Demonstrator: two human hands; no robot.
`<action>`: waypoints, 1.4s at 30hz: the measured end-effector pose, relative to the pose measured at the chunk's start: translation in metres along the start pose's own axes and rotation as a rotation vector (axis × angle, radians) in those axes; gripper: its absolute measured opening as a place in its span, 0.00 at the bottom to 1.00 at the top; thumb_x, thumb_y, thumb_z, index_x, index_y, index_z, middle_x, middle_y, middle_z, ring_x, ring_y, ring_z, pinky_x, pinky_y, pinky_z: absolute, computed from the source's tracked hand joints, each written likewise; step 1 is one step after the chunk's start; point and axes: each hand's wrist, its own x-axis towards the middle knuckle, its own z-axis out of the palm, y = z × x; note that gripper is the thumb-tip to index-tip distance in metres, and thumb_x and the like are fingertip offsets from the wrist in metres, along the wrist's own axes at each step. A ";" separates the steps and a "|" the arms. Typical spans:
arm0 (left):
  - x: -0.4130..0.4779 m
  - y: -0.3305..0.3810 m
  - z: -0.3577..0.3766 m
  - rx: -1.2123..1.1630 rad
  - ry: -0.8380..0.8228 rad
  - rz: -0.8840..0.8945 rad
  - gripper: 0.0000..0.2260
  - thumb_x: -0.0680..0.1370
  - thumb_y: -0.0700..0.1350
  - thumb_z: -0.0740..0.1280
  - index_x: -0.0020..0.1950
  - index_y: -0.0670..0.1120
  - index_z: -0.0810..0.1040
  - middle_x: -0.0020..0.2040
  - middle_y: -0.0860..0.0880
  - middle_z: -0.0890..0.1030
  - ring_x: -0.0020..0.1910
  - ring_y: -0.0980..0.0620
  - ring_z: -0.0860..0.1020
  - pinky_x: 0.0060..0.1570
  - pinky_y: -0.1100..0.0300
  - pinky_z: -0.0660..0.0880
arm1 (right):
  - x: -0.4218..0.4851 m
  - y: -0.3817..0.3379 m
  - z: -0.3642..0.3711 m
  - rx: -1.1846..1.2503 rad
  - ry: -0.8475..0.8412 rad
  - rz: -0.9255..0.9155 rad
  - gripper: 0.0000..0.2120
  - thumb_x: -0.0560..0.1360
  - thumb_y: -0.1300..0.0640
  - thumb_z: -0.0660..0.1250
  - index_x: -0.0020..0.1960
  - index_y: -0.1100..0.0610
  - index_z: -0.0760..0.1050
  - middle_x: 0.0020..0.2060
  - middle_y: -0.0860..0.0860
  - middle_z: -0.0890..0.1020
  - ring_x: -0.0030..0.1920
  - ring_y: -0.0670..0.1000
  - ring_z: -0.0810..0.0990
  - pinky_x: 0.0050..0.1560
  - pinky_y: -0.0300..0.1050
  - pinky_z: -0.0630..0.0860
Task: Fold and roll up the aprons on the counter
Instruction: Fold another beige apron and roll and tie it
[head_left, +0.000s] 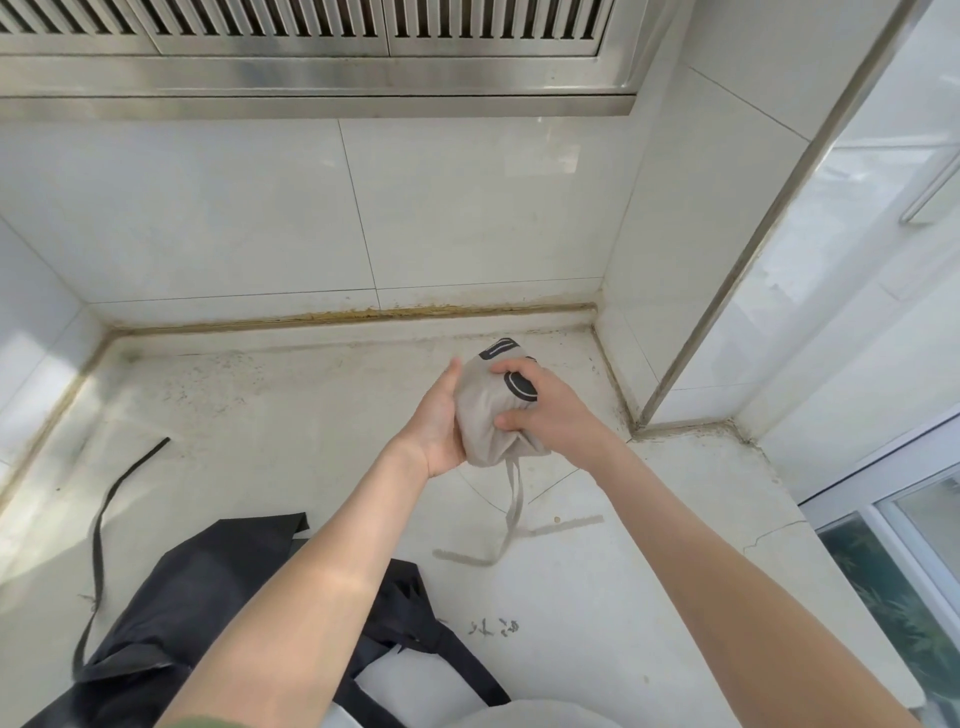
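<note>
Over the counter (270, 426), back right: beige apron (485, 415) bundled between both hands. Left hand (436, 421) cups its side, right hand (553, 410) clamps it with thumb and curled fingers. Ties (511, 519) trail down onto the counter. Black apron (208, 587) lies unfolded at the near edge.

We record one view only: a wide-angle camera at head height, facing forward and down onto the counter (260, 415) and tiled wall (234, 218). The left hand (436, 421), right hand (553, 410) and beige apron (483, 410) sit close, near centre frame.
</note>
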 end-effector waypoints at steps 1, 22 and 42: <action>-0.002 0.003 0.001 0.050 -0.024 0.040 0.26 0.80 0.63 0.55 0.58 0.44 0.80 0.55 0.45 0.83 0.54 0.47 0.81 0.59 0.52 0.74 | 0.001 -0.001 0.001 0.031 0.015 -0.012 0.28 0.67 0.68 0.72 0.62 0.47 0.72 0.59 0.56 0.73 0.56 0.51 0.75 0.54 0.39 0.72; 0.000 0.005 0.009 0.816 0.279 0.557 0.09 0.81 0.47 0.62 0.55 0.44 0.77 0.52 0.47 0.83 0.50 0.49 0.81 0.55 0.49 0.76 | 0.000 0.005 -0.016 0.009 0.070 0.031 0.41 0.73 0.49 0.71 0.76 0.38 0.48 0.70 0.45 0.58 0.72 0.46 0.55 0.70 0.45 0.55; -0.012 0.020 0.001 1.193 -0.142 0.172 0.08 0.80 0.47 0.65 0.55 0.47 0.80 0.50 0.49 0.82 0.49 0.52 0.79 0.59 0.51 0.73 | -0.009 0.011 -0.041 0.322 -0.143 0.130 0.07 0.81 0.63 0.58 0.50 0.54 0.73 0.35 0.54 0.75 0.31 0.50 0.73 0.28 0.39 0.70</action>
